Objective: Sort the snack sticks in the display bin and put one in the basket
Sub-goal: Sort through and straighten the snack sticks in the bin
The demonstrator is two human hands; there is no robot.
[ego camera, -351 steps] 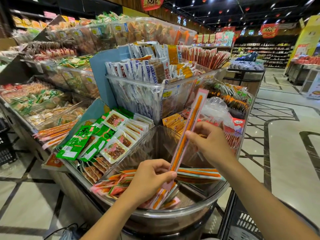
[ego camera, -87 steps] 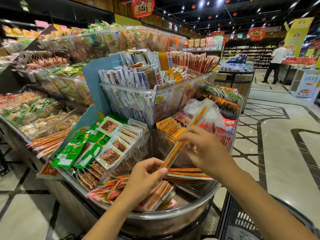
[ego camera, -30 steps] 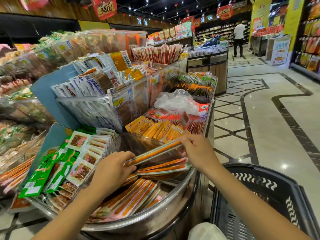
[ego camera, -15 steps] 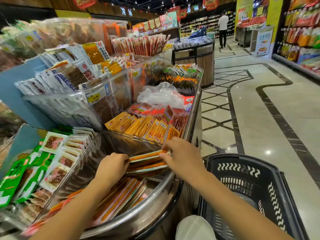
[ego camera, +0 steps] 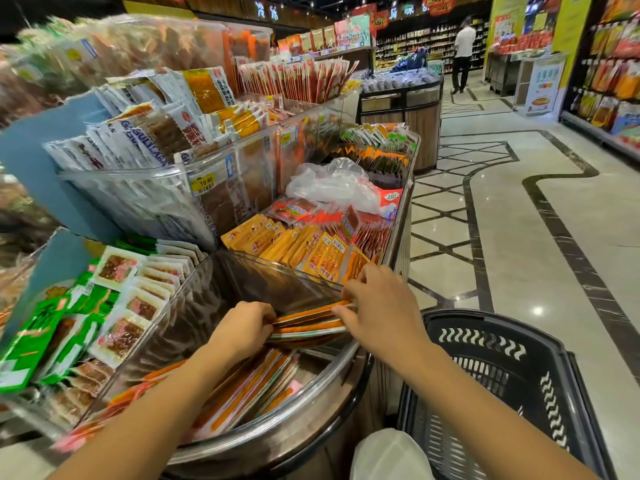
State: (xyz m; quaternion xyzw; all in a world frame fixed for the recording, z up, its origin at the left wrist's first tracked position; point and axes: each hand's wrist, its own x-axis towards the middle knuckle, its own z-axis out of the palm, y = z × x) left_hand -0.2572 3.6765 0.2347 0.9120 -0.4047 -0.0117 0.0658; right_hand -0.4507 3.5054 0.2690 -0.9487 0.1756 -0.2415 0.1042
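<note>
A small stack of long orange snack sticks (ego camera: 308,323) lies across the far right corner of the clear display bin (ego camera: 311,403). My left hand (ego camera: 242,329) grips the stack's left end. Its right end is pinched by the fingers of my right hand (ego camera: 377,306). More snack sticks (ego camera: 249,393) lie lengthwise on the bin's floor below my left forearm. The black plastic basket (ego camera: 502,386) stands on the floor to the right of the bin, under my right forearm.
Yellow packets (ego camera: 304,247) fill the compartment just behind the bin; green and white packets (ego camera: 114,306) fill the one to its left. A higher clear bin (ego camera: 166,188) with a 10.90 price tag rises behind. A person (ego camera: 463,53) stands far down the tiled aisle.
The single stick that both hands held upright has been lowered onto the stack at the bin's right corner. Both hands now hold that stack's ends. The view has swung right, showing the basket.
</note>
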